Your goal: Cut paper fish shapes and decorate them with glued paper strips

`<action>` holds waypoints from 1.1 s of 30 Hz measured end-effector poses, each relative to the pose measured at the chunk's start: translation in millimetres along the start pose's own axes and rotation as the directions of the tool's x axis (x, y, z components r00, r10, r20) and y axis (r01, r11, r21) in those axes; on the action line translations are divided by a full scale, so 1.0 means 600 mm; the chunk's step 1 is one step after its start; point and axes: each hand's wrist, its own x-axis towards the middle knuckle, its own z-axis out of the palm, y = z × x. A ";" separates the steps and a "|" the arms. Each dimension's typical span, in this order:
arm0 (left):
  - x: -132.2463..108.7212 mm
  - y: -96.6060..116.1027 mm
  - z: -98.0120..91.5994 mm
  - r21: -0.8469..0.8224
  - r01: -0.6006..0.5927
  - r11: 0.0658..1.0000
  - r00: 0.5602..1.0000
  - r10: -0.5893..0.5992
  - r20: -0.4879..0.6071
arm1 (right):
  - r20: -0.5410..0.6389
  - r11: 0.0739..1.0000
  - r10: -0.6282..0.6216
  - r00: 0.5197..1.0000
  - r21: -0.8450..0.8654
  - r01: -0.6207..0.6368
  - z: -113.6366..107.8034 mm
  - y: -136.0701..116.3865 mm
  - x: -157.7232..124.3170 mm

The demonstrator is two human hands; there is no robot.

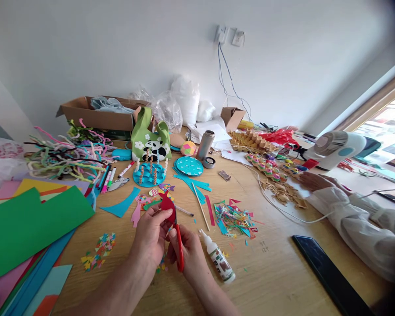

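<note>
Between the fingers of my left hand (151, 235) is a small piece of red paper (167, 206). My right hand (186, 248) is closed round the handles of red scissors (180, 252), whose blades meet the red paper's right edge. Just right of my right hand a white glue bottle (220, 259) lies on its side. Behind my hands are colourful paper fish shapes (143, 204) and a pen (184, 211). Small paper pieces lie partly hidden under my wrists.
Coloured paper sheets (36, 224) are stacked at the left. Paper scraps (235, 219) and a black phone (329, 272) lie to the right. Another person's sleeves (355, 224) rest at the far right. A metal flask (205, 145) stands behind a wooden stick (200, 206).
</note>
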 end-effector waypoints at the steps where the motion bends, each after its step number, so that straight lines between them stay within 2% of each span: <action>1: 0.000 0.000 0.000 0.000 0.003 1.000 1.000 -0.003 -0.001 | 0.005 1.000 -0.004 1.000 0.005 0.003 0.000 0.000 0.000; 18: -0.003 0.001 0.000 -0.006 -0.013 1.000 1.000 0.013 0.022 | 0.021 0.998 0.008 1.000 0.057 -0.009 0.002 0.002 0.003; 33: -0.001 -0.002 -0.003 0.005 -0.004 1.000 0.999 0.004 0.035 | 0.018 0.999 0.042 0.999 0.030 -0.042 0.000 -0.002 0.002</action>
